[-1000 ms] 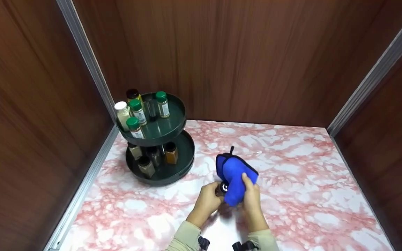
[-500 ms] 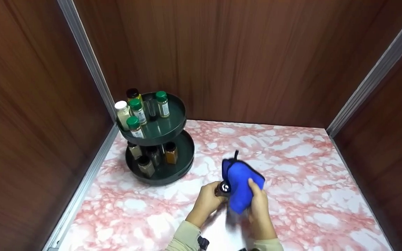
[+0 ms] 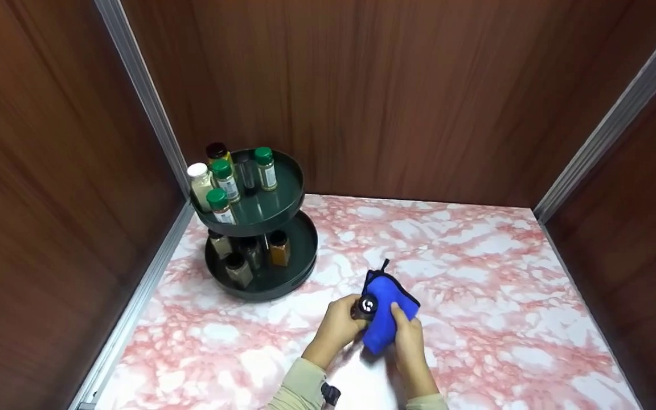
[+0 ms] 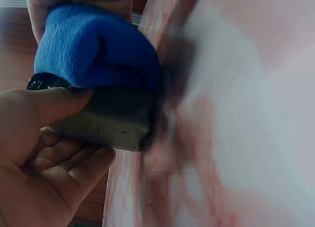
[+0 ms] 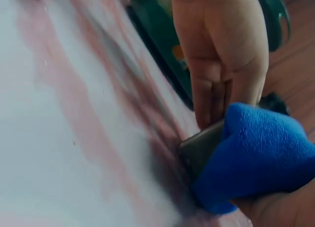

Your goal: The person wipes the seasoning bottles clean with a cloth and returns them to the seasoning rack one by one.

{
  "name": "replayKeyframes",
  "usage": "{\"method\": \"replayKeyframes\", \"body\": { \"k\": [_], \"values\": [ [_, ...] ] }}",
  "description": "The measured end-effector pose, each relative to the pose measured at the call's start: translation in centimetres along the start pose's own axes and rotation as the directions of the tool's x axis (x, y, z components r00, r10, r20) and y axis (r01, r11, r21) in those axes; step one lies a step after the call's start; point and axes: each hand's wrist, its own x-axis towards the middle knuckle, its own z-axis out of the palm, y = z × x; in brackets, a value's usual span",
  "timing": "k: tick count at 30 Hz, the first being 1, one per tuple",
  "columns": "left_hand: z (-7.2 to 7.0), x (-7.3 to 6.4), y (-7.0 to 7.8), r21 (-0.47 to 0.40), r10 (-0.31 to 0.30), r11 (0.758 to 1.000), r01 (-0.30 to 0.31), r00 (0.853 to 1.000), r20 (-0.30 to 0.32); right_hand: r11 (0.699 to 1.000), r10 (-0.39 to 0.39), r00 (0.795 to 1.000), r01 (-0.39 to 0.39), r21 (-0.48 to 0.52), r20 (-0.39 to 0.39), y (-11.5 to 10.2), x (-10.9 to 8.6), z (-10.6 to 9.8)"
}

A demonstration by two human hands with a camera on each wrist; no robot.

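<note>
My left hand point(image 3: 336, 324) grips a dark square-sided spice jar point(image 4: 110, 121) with a black cap point(image 3: 368, 304), thumb on one side and fingers under the other. A blue cloth point(image 3: 386, 310) with black edging and a small loop is held in my right hand point(image 3: 410, 341), its thumb on top of the folds. In the left wrist view the cloth lies against the side of the jar. The right wrist view shows the cloth point(image 5: 261, 158) covering part of the jar point(image 5: 202, 148), close over the table.
A dark green two-tier round rack point(image 3: 271, 287) stands left of my hands. Its upper tier carries green-capped jars point(image 3: 268, 173) and a white-capped jar point(image 3: 200, 185); several dark-capped jars point(image 3: 279, 250) sit below. Wood-grain panels point(image 3: 362, 97) enclose the marbled table point(image 3: 487, 290).
My right hand and the cloth swung right, away from the jar, then came back left and nearer to me, against it. The left hand with the jar stays nearly in place.
</note>
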Motion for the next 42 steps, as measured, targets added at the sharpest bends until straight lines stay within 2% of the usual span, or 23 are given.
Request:
{"method": "replayKeyframes", "body": {
  "k": [3, 5, 7, 9, 11, 13, 15, 18, 20, 22, 26, 31, 35, 39, 42],
  "values": [
    [-0.4, 0.4, 0.3, -0.020, -0.017, 1.000, 0.018, 0.998, 0.059, 1.000, -0.001, 0.999, 0.000, -0.031, -0.035, -0.4, -0.6, -0.4],
    [-0.7, 0.6, 0.4, -0.031, -0.020, 0.999, 0.023, 0.996, 0.092, 1.000, 0.006, 0.999, -0.006, -0.008, -0.047, -0.6, -0.8, -0.6],
    [-0.7, 0.7, 0.4, -0.030, -0.027, 0.999, 0.031, 0.994, 0.108, 1.000, 0.007, 0.998, -0.006, 0.026, -0.058, -0.9, -1.1, -0.8],
    [-0.4, 0.5, 0.5, -0.029, -0.035, 0.999, 0.038, 0.995, 0.091, 0.997, 0.006, 0.998, -0.001, 0.072, -0.063, -1.1, -1.2, -1.1],
    [0.1, 0.1, 0.6, 0.004, -0.047, 0.999, 0.046, 0.998, 0.033, 0.994, -0.005, 0.998, 0.012, 0.111, -0.069, -1.3, -1.4, -1.2],
    [0.9, -0.3, 0.8, 0.053, -0.065, 0.996, 0.068, 0.997, -0.050, 0.989, -0.014, 0.998, 0.023, 0.144, -0.069, -1.6, -1.5, -1.4],
    [1.8, -0.7, 1.1, 0.139, -0.081, 0.985, 0.102, 0.986, -0.149, 0.985, -0.023, 0.997, 0.035, 0.170, -0.072, -1.7, -1.5, -1.5],
    [2.8, -1.0, 1.5, 0.241, -0.098, 0.957, 0.164, 0.959, -0.264, 0.977, -0.030, 0.997, 0.045, 0.208, -0.076, -1.9, -1.4, -1.7],
    [3.2, -1.1, 1.7, 0.270, -0.100, 0.944, 0.188, 0.946, -0.309, 0.967, -0.034, 0.996, 0.052, 0.248, -0.080, -2.0, -1.4, -1.8],
    [3.3, -1.1, 1.9, 0.259, -0.096, 0.948, 0.186, 0.940, -0.326, 0.956, -0.043, 0.996, 0.063, 0.285, -0.074, -2.1, -1.3, -1.9],
    [2.9, -1.0, 2.1, 0.202, -0.087, 0.967, 0.152, 0.949, -0.302, 0.943, -0.063, 0.996, 0.079, 0.323, -0.058, -2.3, -1.3, -2.0],
    [1.7, -0.8, 2.3, 0.193, -0.053, 0.976, 0.097, 0.974, -0.221, 0.938, -0.064, 0.997, 0.076, 0.338, -0.047, -2.5, -1.4, -1.9],
    [0.6, -0.5, 2.2, 0.186, -0.021, 0.981, 0.049, 0.989, -0.149, 0.923, -0.076, 0.996, 0.085, 0.377, -0.038, -2.8, -1.4, -1.5],
    [-0.2, -0.1, 1.9, 0.141, -0.015, 0.990, 0.025, 0.997, -0.074, 0.911, -0.121, 0.992, 0.118, 0.396, -0.016, -3.3, -1.1, -0.7],
    [-0.5, 0.1, 1.6, 0.126, 0.013, 0.992, -0.008, 0.999, -0.040, 0.925, -0.146, 0.989, 0.132, 0.355, 0.012, -3.4, -0.7, 0.2]
  ]
}}
